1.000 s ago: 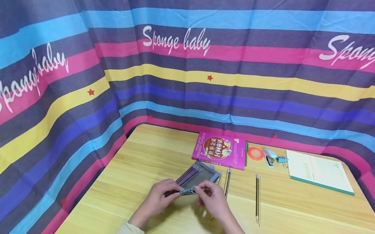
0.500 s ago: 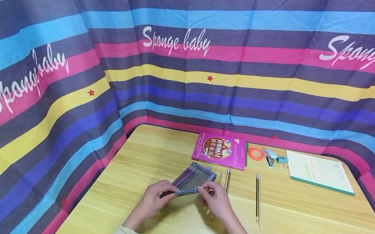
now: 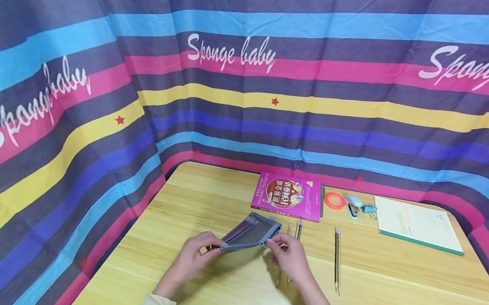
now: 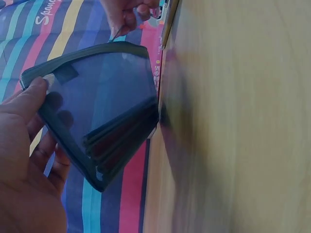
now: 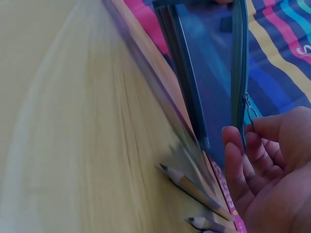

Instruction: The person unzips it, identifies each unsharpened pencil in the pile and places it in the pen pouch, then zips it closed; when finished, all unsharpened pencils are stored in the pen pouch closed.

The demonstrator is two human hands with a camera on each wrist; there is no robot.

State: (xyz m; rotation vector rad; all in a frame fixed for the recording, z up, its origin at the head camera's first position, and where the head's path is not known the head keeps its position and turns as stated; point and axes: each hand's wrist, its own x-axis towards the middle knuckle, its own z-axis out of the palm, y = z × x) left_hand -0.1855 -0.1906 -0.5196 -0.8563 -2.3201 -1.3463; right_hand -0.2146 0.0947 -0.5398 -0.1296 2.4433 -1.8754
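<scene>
A see-through zip pencil case [image 3: 259,231] with blue-grey edging is held tilted over the table. Several dark pencils [image 4: 121,131] lie inside it along one side. My left hand [image 3: 193,256] grips the case's near left corner, thumb on the face and fingers behind it. With thumb and forefinger my right hand [image 3: 290,259] pinches the zip pull [image 5: 251,109], at the right end of the zipped edge. Beside the right hand, loose pencils [image 3: 299,229] lie on the table, partly hidden by that hand; their sharpened tips show in the right wrist view.
A purple book [image 3: 286,196] lies behind the case. To its right are an orange tape roll [image 3: 334,200], a small stapler [image 3: 353,206], a blue clip [image 3: 369,209] and a notebook [image 3: 419,224]. More pencils [image 3: 337,259] lie right of the hands. A striped curtain [image 3: 247,123] surrounds the table [image 3: 150,261].
My right hand has moved right with the zip pull, along the case's near edge. My left hand has shifted left, and the hands are farther apart with the edge stretched between them.
</scene>
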